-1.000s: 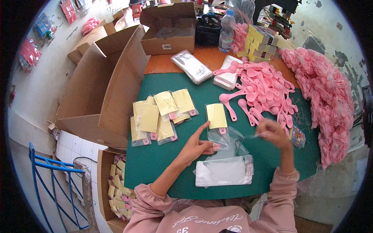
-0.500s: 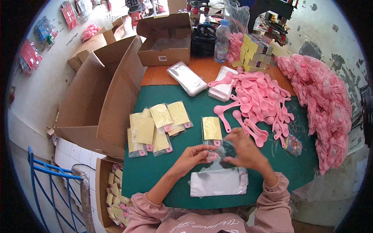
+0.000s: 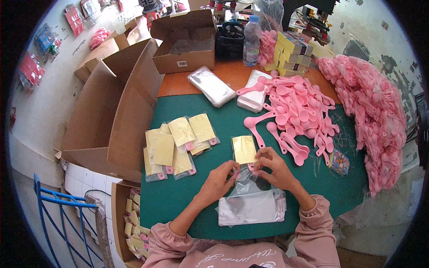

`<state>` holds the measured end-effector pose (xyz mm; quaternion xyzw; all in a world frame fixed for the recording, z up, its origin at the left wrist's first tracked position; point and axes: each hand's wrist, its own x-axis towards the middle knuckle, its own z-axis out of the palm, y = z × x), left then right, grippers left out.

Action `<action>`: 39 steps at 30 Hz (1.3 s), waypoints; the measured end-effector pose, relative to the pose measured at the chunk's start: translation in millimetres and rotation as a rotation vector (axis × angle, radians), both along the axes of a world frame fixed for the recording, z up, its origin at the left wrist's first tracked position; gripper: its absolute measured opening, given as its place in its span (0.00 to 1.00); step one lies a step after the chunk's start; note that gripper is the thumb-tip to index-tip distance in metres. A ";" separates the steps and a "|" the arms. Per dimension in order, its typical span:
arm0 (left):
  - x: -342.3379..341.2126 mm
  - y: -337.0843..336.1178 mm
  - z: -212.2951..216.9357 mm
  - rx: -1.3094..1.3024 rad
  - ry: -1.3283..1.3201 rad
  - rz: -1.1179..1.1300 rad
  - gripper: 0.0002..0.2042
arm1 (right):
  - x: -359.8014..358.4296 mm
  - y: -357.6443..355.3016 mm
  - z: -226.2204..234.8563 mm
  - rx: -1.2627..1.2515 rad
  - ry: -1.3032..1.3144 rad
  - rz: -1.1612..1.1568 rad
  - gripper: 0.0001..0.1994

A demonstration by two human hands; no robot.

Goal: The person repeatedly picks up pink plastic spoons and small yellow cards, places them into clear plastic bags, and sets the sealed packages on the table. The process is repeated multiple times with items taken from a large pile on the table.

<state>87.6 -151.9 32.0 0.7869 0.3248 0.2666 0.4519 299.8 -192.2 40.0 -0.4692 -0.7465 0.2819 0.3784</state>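
Observation:
A thin clear plastic bag (image 3: 244, 186) stands up between my hands, over the front of the green table. The fingers of my left hand (image 3: 220, 179) pinch its left edge. My right hand (image 3: 278, 172) has its fingers curled in at the other edge. Just beyond them lies a packed clear sleeve with a yellow card (image 3: 244, 149), a bit of pink handle showing at its lower end. Below my hands is a stack of flat clear bags (image 3: 250, 209). Further right, a heap of pink measuring spoons (image 3: 298, 105) spreads out, several loose spoons at its near side.
Several finished packets (image 3: 163, 148) lie on the left. An open carton (image 3: 94, 120) stands beyond them; another box (image 3: 126, 219) with packets sits below the table edge. Bagged pink spoons (image 3: 371, 116) pile up at right. A water bottle (image 3: 251, 41) and card stacks (image 3: 292, 53) stand at the back.
My right hand, raised and blurred before, has come down beside the clear bag. My left hand has shifted slightly left. The whole view has moved a little.

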 end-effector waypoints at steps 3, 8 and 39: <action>-0.9 2.9 -1.0 -0.096 -0.011 0.041 0.08 | 2.7 -2.2 1.9 -0.198 0.138 -0.026 0.06; -0.7 2.9 -7.1 -0.157 -0.079 0.117 0.06 | -0.6 -4.7 -12.0 -0.423 0.342 -0.100 0.06; -0.8 -0.3 -19.2 -0.341 -0.159 0.270 0.17 | -19.4 1.2 -15.5 -0.551 0.541 -0.259 0.17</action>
